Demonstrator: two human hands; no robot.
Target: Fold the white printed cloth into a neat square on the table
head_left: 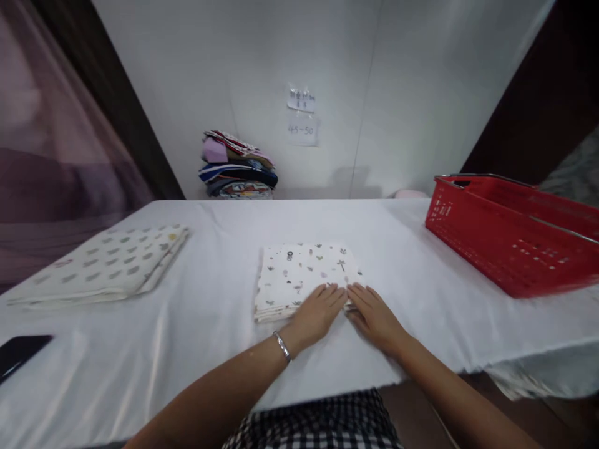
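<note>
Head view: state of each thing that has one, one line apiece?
Printed cloth: folded flat, both hands on its near edge.
Left hand: open, palm down.
Right hand: open, palm down.
Spotted cloth: folded, untouched.
Red basket: upright, contents unseen.
Clothes pile: stacked.
Phone: screen dark.

Two paper notes on the wall — the lower note (303, 131) reads "45-50"; the upper note (301, 99) is too blurred to read

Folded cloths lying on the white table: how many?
2. One small-print folded cloth at centre, both hands on its near edge; one spotted folded cloth at left. The stack by the wall is excluded; its pieces can't be counted.
</note>
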